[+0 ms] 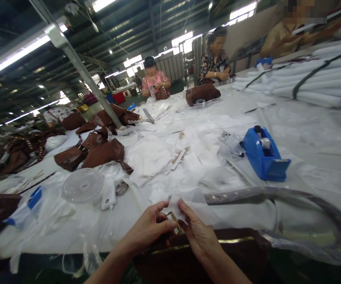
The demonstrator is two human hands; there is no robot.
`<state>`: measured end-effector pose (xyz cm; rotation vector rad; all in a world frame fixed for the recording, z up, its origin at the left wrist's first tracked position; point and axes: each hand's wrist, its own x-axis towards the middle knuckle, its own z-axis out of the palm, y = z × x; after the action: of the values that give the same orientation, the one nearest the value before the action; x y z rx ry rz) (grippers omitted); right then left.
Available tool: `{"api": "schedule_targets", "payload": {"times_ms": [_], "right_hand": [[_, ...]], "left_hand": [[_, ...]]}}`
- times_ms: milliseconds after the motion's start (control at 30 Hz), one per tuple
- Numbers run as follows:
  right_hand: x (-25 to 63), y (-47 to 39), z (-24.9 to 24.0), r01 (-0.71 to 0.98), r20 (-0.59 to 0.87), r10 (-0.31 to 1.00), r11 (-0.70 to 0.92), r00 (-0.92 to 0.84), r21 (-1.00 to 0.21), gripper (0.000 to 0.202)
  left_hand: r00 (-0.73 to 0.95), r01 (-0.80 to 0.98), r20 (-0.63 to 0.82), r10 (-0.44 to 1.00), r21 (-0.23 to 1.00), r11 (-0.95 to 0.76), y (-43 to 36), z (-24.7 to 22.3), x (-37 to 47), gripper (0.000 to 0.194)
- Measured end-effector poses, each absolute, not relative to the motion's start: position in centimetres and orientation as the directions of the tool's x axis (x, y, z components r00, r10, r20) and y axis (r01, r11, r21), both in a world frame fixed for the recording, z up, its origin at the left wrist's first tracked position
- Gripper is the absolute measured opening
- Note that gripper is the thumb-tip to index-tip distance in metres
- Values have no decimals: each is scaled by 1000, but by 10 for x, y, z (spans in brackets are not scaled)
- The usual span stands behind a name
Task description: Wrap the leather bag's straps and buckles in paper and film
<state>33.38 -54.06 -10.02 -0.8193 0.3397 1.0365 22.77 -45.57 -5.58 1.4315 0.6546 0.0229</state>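
My left hand (pixel 154 223) is closed, with its thumb and fingers pinching a gold-coloured metal buckle (pixel 175 223). Beside it, my right hand (pixel 200 234) pinches a thin white paper sheet (pixel 175 206) between thumb and fingers, right up against the buckle. Below both hands lies a dark brown bag (pixel 232 260) with a gold zipper (pixel 237 240), at the near table edge. A studded strap (pixel 244 194) in clear plastic wrap curves from behind my right hand round to the right. The bag's lower part is in shadow.
A blue tape dispenser (pixel 263 156) stands at right. On the left are a small fan (pixel 83 185), another blue dispenser (pixel 34 198) and brown bags (pixel 103 154). Paper sheets (pixel 149 154) cover the middle. Bundled white rolls (pixel 315 85) lie back right. Several people work beyond.
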Motion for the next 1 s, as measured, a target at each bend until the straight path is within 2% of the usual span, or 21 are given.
{"api": "schedule_targets", "payload": {"times_ms": [233, 333, 467, 533, 667, 867, 1000], "right_hand": [[331, -543, -100, -813, -525, 648, 276, 552, -513, 36], [331, -543, -100, -826, -547, 643, 266, 537, -498, 38], [333, -542, -101, -859, -619, 607, 252, 498, -445, 42], [334, -541, -103, -867, -633, 605, 232, 483, -441, 38], [336, -540, -108, -837, -568, 664, 168, 486, -520, 29], [332, -541, -119, -787, -587, 557, 227, 587, -573, 38], [329, -541, -119, -753, -524, 584, 256, 620, -606, 33]], "left_hand": [[838, 357, -373, 398, 927, 117, -455, -54, 229, 47], [831, 365, -382, 405, 923, 122, -453, -53, 227, 44], [809, 368, -404, 428, 914, 168, -452, -53, 225, 30], [810, 365, -406, 424, 914, 178, -453, -53, 225, 26], [832, 367, -394, 390, 919, 146, -456, -53, 226, 26], [814, 409, -410, 412, 907, 96, -458, -57, 228, 28], [806, 420, -419, 417, 902, 96, -457, -57, 228, 29]]}}
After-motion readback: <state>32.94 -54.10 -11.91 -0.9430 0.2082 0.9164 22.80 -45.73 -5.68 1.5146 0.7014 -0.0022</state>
